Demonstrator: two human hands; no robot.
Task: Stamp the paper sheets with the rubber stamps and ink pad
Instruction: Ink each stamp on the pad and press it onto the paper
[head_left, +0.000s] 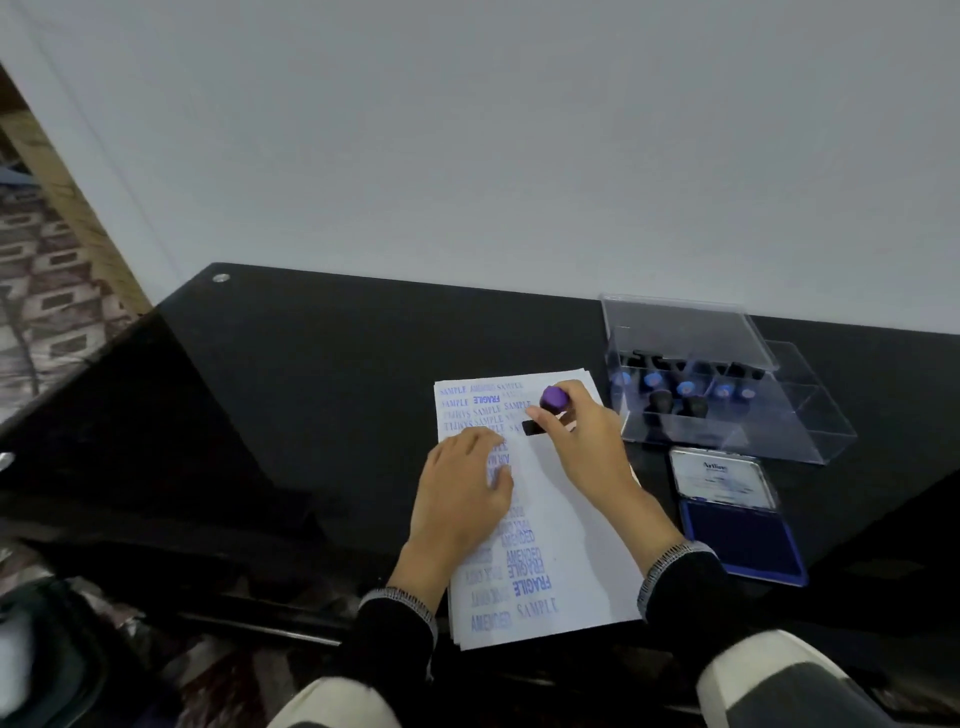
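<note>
While the stamp (551, 399) is pinched by the fingers (540, 418) of the right hand (587, 441) with its dark base on the paper sheets (571, 519), an impression is judged to be in progress at the far end of the top sheet. The sheets are held flat under the left hand (462, 493), fingers straight and lightly spread. Many blue marks are already present. The open ink pad (737, 530) lies right of the sheets on the counter (311, 364), near the clear box (727, 384) of stamps. Next, a straight lift is called for, then re-inking.
</note>
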